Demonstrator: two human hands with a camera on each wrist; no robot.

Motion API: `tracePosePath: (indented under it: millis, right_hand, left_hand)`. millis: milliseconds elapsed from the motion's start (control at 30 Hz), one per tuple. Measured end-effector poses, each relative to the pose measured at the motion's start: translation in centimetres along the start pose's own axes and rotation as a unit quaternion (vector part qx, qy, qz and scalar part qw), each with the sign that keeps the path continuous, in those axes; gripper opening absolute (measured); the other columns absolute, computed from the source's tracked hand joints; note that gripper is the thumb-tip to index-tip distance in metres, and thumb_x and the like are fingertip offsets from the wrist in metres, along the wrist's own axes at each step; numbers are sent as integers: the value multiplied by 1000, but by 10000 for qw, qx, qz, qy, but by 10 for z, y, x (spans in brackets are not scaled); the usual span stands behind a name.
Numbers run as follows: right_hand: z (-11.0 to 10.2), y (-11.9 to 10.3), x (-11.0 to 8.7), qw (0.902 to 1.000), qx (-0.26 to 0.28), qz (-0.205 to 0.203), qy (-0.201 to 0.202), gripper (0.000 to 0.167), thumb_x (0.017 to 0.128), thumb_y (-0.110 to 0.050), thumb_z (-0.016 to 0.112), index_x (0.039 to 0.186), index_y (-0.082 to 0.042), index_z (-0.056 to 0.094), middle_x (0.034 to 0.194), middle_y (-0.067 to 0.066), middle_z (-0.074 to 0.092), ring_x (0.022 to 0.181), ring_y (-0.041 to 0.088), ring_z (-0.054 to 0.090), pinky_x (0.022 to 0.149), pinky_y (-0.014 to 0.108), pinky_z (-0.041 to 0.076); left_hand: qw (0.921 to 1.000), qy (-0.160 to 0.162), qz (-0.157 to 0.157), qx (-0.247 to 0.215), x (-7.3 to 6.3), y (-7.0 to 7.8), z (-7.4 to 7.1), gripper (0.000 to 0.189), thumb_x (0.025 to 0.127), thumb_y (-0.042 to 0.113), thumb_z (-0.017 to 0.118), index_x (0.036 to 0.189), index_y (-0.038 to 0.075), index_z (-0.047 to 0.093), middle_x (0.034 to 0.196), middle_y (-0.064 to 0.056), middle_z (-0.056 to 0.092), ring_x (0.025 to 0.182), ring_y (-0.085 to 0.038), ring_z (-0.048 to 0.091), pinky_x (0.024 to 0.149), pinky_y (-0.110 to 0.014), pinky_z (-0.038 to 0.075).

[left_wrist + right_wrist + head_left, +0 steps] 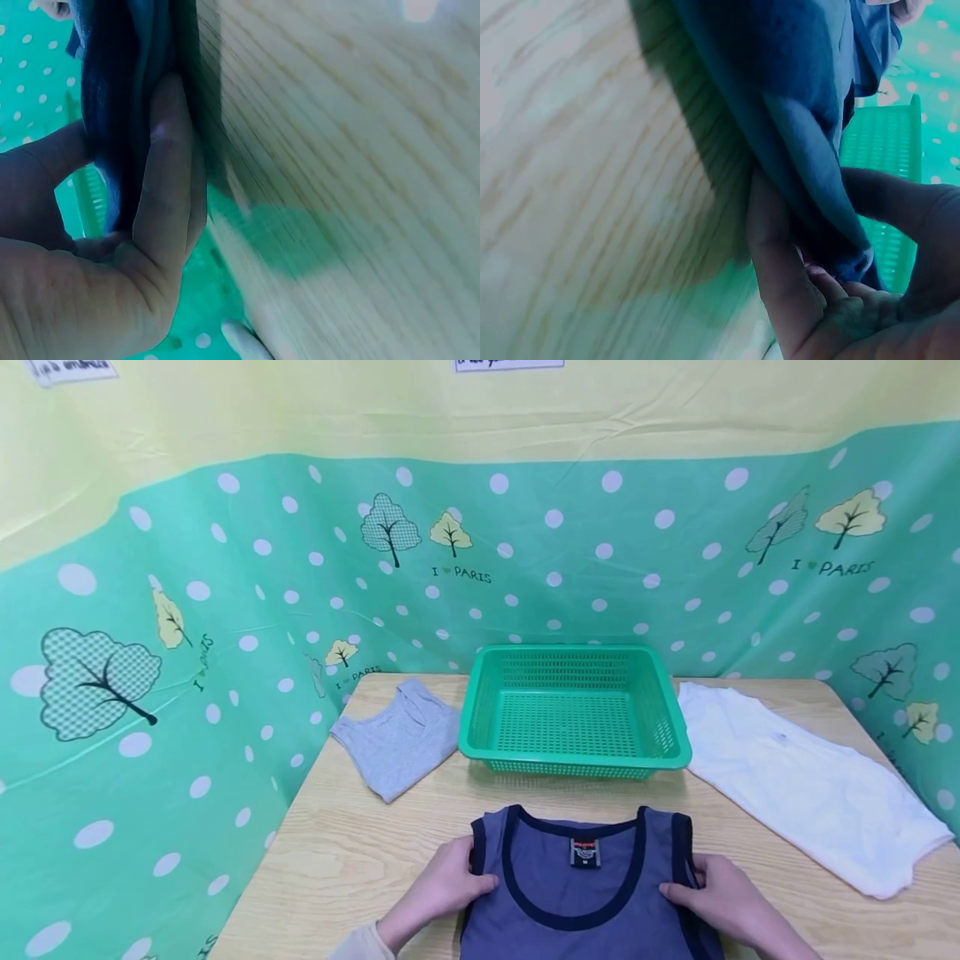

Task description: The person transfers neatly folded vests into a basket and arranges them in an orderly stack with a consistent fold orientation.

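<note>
A dark blue-grey tank top [570,893] with black trim and a neck label [585,853] lies spread toward the front of the table, its neckline facing the basket. My left hand [450,881] pinches its left armhole edge, thumb on top and fingers underneath. At the opposite armhole, my right hand [720,893] pinches the edge the same way. The left wrist view shows the fabric [112,112] between thumb and fingers. In the right wrist view, the folded fabric edge [810,165] runs between the thumb and the fingers below it.
Behind the tank top stands a green plastic basket [573,762] with nothing in it. A grey folded garment [401,739] lies to its left, a white garment [802,785] to its right. The wooden table [300,860] meets a polka-dot curtain [570,552] at the back and sides.
</note>
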State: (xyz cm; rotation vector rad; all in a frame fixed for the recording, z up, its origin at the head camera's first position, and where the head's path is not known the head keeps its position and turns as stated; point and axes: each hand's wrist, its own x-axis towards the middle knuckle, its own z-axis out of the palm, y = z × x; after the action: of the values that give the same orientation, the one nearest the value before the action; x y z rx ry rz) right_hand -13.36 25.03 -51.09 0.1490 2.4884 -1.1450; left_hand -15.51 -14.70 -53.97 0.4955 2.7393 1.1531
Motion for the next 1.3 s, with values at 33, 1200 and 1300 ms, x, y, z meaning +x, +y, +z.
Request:
tracePosePath:
  millis: [33, 1200, 1300]
  right_hand:
    - [0, 0, 0, 10000, 64, -20, -14, 40, 93, -22, 79, 111, 12, 67, 85, 4, 73, 80, 19, 69, 75, 38, 57]
    - [3, 4, 3, 9998, 138, -125, -114, 53, 85, -29, 88, 115, 9, 68, 94, 2, 73, 86, 18, 68, 78, 37, 57]
    - [3, 3, 3, 9997, 166, -111, -123, 46, 87, -29, 86, 111, 7, 70, 91, 1, 73, 83, 17, 67, 76, 36, 56]
  left_hand:
    - [9999, -79, -22, -72, 0, 2, -2, 40, 83, 30, 84, 102, -1, 68, 90, -5, 70, 82, -15, 64, 70, -36, 55]
    - [9989, -330, -32, 330, 4, -35, 25, 74, 80, 47, 89, 135, 4, 62, 116, -11, 73, 106, -22, 68, 89, -40, 57]
    - [9987, -231, -205, 416, 2, -35, 27, 68, 80, 48, 89, 129, 6, 65, 112, -8, 74, 102, -20, 69, 87, -39, 57]
